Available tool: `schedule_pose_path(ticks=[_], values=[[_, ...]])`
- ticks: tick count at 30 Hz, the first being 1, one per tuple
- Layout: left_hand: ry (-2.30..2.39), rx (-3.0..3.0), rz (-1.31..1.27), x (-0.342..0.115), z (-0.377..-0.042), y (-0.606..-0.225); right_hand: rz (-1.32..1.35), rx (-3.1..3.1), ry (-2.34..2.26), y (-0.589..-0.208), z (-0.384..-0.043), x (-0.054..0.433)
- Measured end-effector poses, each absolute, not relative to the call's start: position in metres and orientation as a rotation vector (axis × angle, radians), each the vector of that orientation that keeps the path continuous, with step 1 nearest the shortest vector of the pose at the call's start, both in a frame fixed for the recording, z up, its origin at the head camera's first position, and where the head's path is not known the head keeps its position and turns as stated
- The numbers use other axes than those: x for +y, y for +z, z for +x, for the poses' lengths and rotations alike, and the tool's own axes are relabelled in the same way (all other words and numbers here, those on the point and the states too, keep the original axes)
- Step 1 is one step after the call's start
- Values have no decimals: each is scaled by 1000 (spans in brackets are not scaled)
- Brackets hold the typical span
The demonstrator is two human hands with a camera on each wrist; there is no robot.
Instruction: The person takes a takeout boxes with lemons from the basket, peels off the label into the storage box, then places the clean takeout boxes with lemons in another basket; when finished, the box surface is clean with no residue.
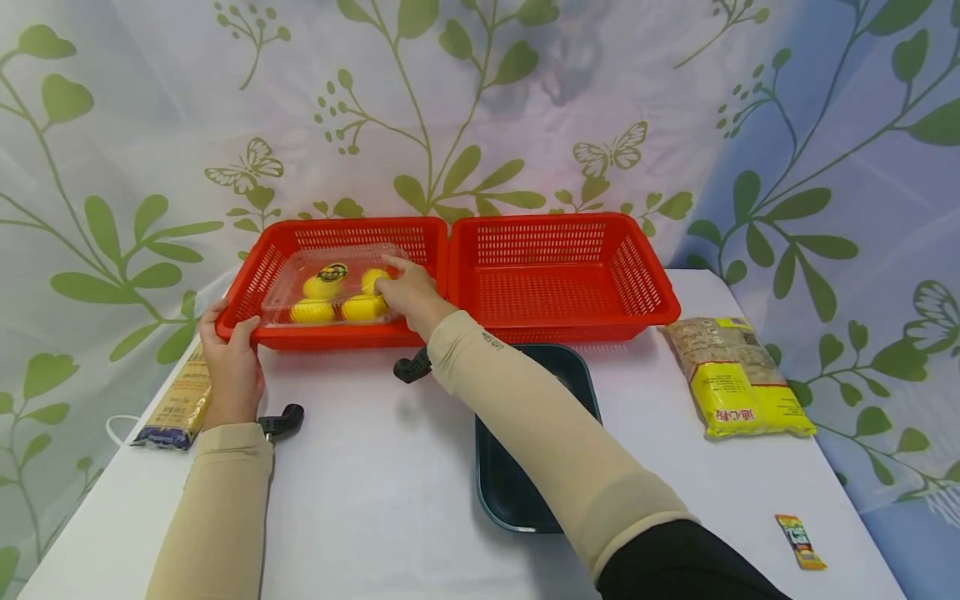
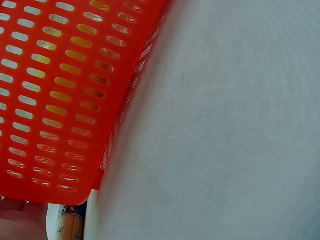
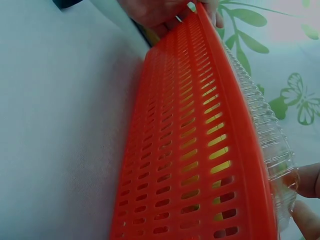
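Note:
A clear plastic clamshell box (image 1: 352, 260) of yellow, lemon-like fruit (image 1: 322, 287) with a dark label on its lid sits tilted in the left red basket (image 1: 337, 337). At that basket's front left corner, my left hand (image 1: 232, 367) grips the rim, thumb over the top. My right hand (image 1: 412, 296) reaches over the basket to the box's right end. In the right wrist view, thumb and finger (image 3: 306, 220) pinch the clear box edge (image 3: 280, 165) above the basket rim. The basket's slotted wall (image 2: 75, 90) fills the upper left of the left wrist view.
A second red basket (image 1: 555, 329) adjoins on the right. A dark tray (image 1: 510, 492) lies partly under my right forearm. A yellow-and-clear grain bag (image 1: 735, 375) and a small snack packet (image 1: 801, 542) lie at right; a golden packet (image 1: 180, 400) lies at left.

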State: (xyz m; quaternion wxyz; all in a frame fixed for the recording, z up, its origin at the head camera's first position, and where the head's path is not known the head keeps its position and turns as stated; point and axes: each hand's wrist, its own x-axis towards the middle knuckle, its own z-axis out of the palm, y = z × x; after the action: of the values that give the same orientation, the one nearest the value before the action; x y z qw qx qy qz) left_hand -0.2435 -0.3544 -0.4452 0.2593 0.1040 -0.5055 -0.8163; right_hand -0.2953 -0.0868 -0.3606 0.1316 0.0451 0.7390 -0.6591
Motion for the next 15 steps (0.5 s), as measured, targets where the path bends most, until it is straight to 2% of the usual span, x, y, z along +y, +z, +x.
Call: schedule_pose_path(ticks=[15], values=[[-2207, -1425, 328, -354, -240, -443, 143, 2085, -1993, -356, -291, -84]])
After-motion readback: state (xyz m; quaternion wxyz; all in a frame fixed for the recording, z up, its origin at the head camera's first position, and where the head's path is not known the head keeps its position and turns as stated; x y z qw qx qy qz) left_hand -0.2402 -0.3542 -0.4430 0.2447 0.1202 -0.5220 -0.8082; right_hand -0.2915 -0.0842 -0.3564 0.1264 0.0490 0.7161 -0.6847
